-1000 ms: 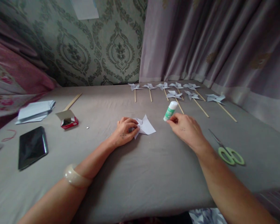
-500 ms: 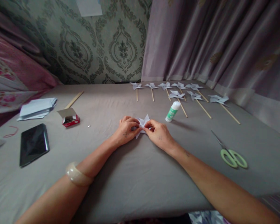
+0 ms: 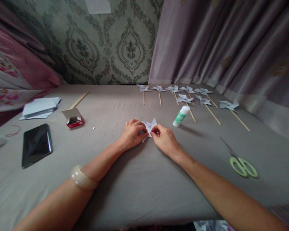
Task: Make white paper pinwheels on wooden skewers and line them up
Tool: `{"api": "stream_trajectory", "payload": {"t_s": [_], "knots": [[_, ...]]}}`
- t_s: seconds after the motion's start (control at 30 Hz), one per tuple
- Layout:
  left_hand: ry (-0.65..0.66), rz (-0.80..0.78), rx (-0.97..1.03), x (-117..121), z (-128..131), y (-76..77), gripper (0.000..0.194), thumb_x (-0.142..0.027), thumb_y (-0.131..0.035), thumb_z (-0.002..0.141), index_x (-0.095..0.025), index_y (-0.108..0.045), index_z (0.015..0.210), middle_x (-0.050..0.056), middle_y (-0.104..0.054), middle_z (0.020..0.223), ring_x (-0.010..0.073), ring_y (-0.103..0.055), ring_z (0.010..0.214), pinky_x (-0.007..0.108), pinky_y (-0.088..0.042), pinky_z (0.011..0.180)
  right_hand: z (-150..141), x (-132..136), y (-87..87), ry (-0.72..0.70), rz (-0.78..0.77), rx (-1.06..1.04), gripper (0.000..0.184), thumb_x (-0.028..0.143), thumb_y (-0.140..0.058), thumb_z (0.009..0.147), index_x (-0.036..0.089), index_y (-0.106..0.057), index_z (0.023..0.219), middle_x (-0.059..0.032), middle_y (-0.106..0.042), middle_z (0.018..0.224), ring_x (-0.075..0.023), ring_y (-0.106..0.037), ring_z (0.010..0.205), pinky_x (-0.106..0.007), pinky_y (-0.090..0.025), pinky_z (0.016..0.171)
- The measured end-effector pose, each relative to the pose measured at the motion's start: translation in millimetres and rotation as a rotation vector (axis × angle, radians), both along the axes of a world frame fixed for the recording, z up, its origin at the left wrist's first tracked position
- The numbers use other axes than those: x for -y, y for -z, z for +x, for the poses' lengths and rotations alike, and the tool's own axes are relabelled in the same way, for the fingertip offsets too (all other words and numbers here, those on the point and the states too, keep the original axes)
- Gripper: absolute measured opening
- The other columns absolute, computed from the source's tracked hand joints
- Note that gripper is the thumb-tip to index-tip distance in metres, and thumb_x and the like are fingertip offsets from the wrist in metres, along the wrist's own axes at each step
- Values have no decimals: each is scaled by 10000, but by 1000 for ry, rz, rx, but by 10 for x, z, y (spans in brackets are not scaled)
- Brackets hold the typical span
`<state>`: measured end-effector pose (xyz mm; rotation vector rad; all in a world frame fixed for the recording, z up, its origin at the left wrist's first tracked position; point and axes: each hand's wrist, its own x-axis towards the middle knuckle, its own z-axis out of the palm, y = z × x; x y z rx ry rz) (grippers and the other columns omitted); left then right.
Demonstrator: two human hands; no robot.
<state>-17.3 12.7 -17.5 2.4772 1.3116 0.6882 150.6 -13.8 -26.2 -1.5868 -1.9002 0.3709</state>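
Both my hands meet over a white paper pinwheel (image 3: 150, 125) at the middle of the table, and it has no visible stick. My left hand (image 3: 134, 134) pinches its left side, with thumb and fingers near the centre. My right hand (image 3: 164, 137) grips the right side between thumb and fingertips. The fingers cover much of the folded paper. Just right of the pinwheel, a white and green glue stick (image 3: 181, 116) stands capped and tilted in view.
Several finished pinwheels on sticks (image 3: 185, 98) lie at the back right. Scissors (image 3: 240, 162) with green handles are at the right. On the left are a black tablet (image 3: 37, 145), a small open red box (image 3: 75, 121), stacked paper (image 3: 40, 107) and wooden sticks (image 3: 79, 100).
The view has shifted slightly, moving the table items a little to the right in the picture. My hands stay on the pinwheel, with the fingertips slightly farther apart at its centre.
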Motion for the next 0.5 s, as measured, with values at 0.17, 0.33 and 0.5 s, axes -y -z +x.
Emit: {"api": "stream_trajectory", "payload": {"t_s": [0.17,0.33,0.5], "knots": [[5,19,-19,6,3,15,113,-294,-625,817,-220,-710,826,45,-700,979,240,-515,1016,404,-337,864,-15,-1,-22,9,-11,19,81,179,-585,801,180,-658,835,-59,-712,780,-173,-650,709,-263,-451,680],[17,27,-28,10,-3,20,126,-309,-628,818,-234,-722,857,38,-699,989,239,-501,1019,394,-330,855,-24,-3,-35,-7,-3,45,116,172,-561,809,184,-675,830,-59,-713,774,-171,-650,714,-257,-448,685],[39,31,-31,11,-14,28,139,-309,-613,829,-258,-736,869,36,-692,1006,237,-492,1014,395,-323,854,-26,0,-48,-31,1,57,152,167,-538,818,182,-687,837,-70,-718,804,-178,-654,742,-266,-454,709]]}}
